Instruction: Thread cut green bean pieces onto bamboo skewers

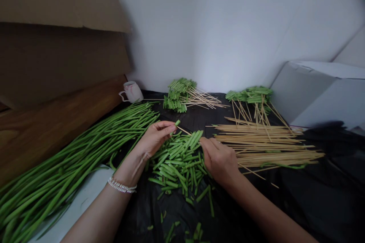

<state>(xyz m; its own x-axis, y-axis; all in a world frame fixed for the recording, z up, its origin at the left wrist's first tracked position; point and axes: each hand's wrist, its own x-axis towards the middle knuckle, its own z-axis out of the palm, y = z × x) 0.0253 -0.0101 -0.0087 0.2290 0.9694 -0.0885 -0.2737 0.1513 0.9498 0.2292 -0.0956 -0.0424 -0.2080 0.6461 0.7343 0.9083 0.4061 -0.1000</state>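
Observation:
My left hand (156, 136) pinches a short green bean piece (177, 123) at the tip of a thin bamboo skewer (184, 131). My right hand (219, 159) is closed on the other end of that skewer, which carries a row of threaded bean pieces (194, 139). Both hands hover over a heap of cut bean pieces (176, 167) on black plastic sheeting (299, 205). A beaded bracelet (122, 186) circles my left wrist.
Long uncut green beans (71, 159) lie in a big bundle at the left. Loose bamboo skewers (268, 146) are piled at the right. Two stacks of finished bean skewers (179, 95) (251, 95) rest by the wall. A white mug (131, 92), cardboard (57, 38) and a white box (322, 91) border the area.

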